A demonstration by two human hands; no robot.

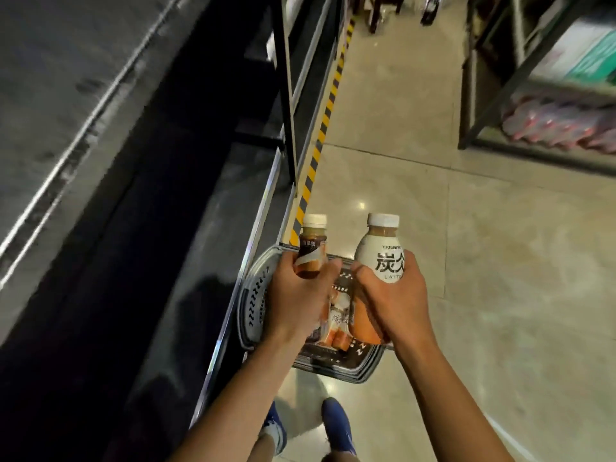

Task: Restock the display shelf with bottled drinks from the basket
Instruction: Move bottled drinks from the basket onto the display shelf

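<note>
Head view:
- The left hand point(296, 295) grips a small brown bottle point(311, 248) with a white cap. The fingers curl round its lower half from the left and the thumb closes on the right side.
- The bottle stands upright in that grip, above the far left corner of the basket point(253, 295) and close to the front edge of the display shelf point(213, 248).
- The right hand point(393, 301) grips a larger white bottle point(383, 251) with dark characters and the word "LATTE" on its label. The thumb presses on the left of the label and the fingers wrap round the right side.
- This bottle is also upright. It is level with the brown one and a little apart from it, above the basket's far right side.
- The dark, slotted basket sits low under both hands, just beside the shelf base. More bottles point(340, 321) lie inside it, orange and white, partly hidden by the hands.
- The display shelf fills the left of the frame, dark, with a shiny metal rail along its front edge.
- A yellow-and-black striped strip point(320, 141) runs along the shelf base on the pale tiled floor point(500, 261).
- Two blue shoes point(336, 425) stand on the tiles near the bottom edge, on the near side of the basket.
- Across the aisle a second rack point(483, 95) holds wrapped packs of red-labelled bottles point(560, 125), blurred.
</note>
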